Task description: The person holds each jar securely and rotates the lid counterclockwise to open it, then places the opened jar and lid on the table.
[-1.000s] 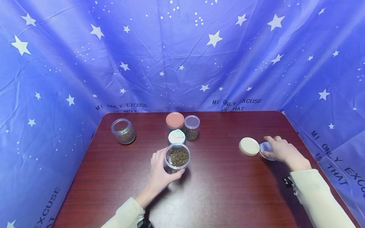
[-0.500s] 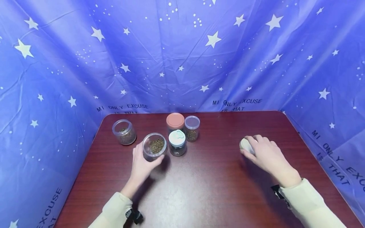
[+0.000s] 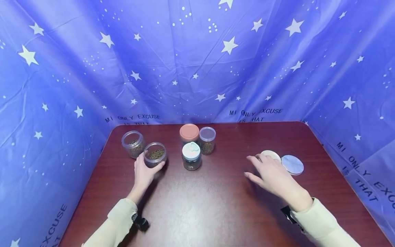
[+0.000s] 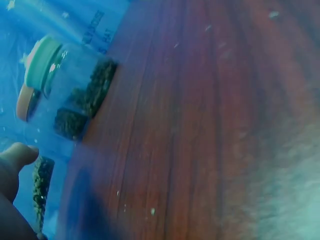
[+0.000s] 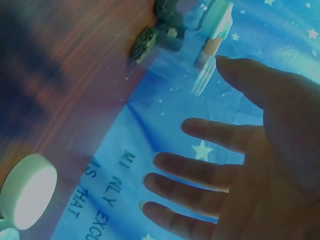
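The left hand (image 3: 145, 173) curls its thumb and fingers round an open clear jar (image 3: 155, 162) of brown pellets, upright at the left of the table (image 3: 200, 212), just beside another open jar (image 3: 135, 153); whether its base touches the wood, I cannot tell. The right hand (image 3: 273, 175) is spread, fingers extended and apart, palm free, partly covering a cream lid (image 3: 271, 154) in the head view, while a pale blue lid (image 3: 292, 164) lies just beside that one.
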Action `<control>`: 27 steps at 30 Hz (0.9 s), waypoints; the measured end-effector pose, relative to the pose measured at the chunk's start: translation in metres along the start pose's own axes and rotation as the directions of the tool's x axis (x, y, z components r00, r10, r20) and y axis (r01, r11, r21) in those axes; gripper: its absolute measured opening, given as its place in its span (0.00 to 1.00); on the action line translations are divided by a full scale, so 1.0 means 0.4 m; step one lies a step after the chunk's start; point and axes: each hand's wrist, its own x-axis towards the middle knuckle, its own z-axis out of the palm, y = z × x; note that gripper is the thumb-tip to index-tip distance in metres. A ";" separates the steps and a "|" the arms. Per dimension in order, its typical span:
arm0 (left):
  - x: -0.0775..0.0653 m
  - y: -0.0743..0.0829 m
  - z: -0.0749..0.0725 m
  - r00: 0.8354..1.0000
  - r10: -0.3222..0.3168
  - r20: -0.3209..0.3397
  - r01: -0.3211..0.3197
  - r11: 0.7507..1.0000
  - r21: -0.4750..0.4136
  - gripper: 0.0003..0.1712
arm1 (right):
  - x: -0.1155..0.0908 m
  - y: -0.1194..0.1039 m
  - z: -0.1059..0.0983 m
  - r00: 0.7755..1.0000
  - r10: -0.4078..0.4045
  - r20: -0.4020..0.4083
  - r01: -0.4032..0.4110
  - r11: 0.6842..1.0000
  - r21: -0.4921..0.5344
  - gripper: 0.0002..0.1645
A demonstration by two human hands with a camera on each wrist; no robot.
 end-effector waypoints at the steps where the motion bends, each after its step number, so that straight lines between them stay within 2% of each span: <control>1: 0.003 -0.004 -0.001 1.000 -0.029 0.002 0.029 1.000 0.012 0.49 | -0.001 -0.006 0.001 1.000 -0.005 0.006 0.005 1.000 -0.001 0.32; 5: 0.010 -0.018 -0.002 0.995 -0.102 0.004 0.101 0.993 0.053 0.48 | -0.006 -0.022 -0.002 1.000 -0.018 0.012 0.018 1.000 -0.007 0.33; 10: 0.012 -0.022 0.001 0.991 -0.131 -0.004 0.131 0.989 0.069 0.48 | -0.009 -0.028 -0.007 0.999 -0.032 -0.021 0.031 0.999 -0.019 0.32; 17: 0.011 -0.021 0.013 0.980 -0.198 -0.032 0.199 0.980 0.031 0.52 | -0.013 -0.031 -0.006 0.998 -0.040 -0.041 0.039 0.999 -0.017 0.32; 27: 0.014 -0.031 0.019 0.988 -0.126 -0.089 0.133 0.988 0.083 0.48 | -0.020 -0.037 0.009 0.999 -0.030 -0.009 0.030 0.999 -0.032 0.32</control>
